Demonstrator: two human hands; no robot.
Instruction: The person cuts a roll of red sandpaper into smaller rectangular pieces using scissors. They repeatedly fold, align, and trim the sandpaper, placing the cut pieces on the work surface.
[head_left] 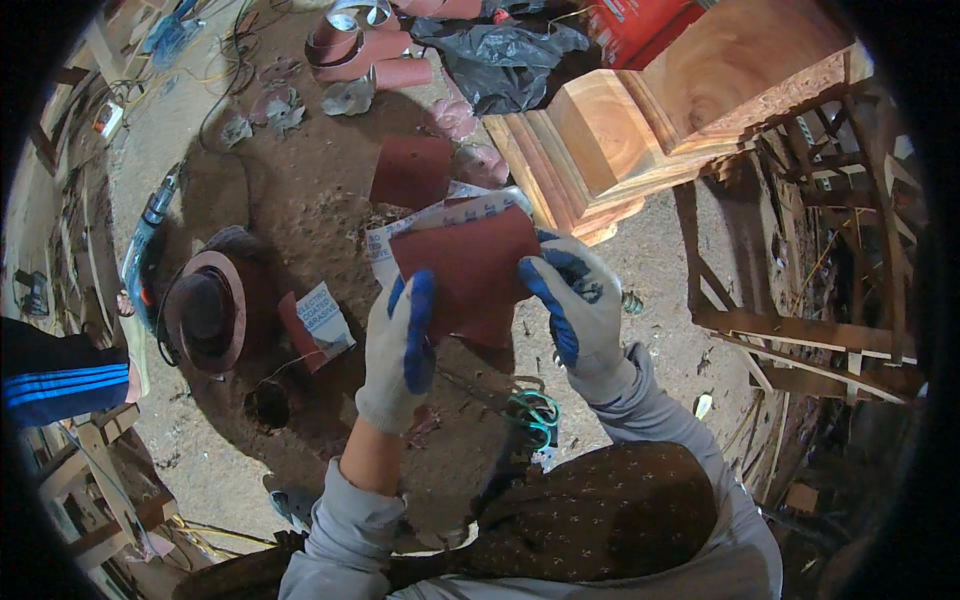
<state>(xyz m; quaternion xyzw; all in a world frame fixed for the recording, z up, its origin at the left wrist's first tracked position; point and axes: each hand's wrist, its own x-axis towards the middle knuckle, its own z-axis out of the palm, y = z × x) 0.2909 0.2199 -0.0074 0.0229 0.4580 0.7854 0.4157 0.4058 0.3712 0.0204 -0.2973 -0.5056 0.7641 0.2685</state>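
A reddish-brown sheet of sandpaper [470, 265] is held up in front of me, its abrasive face showing. My left hand [395, 350], in a white glove with blue coating, grips its left edge with the thumb on top. On the opposite edge, my right hand [580, 305] pinches the sheet in a matching glove. Behind it are more sandpaper pieces with pale printed backs, and another brown piece [412, 172] lies just beyond. A folded scrap [318, 325] rests left of my left hand. Below the sheet lie scissors with teal handles [540, 418], their blades hard to make out.
A thick sandpaper roll [262, 310] stands at left beside a blue power tool [150, 225]. A large stepped wooden piece [610, 135] occupies the far right. Worn sanding discs [348, 97], a black plastic bag [505, 65] and a red box [640, 30] lie farther off. Another person's leg [65, 380] shows at left.
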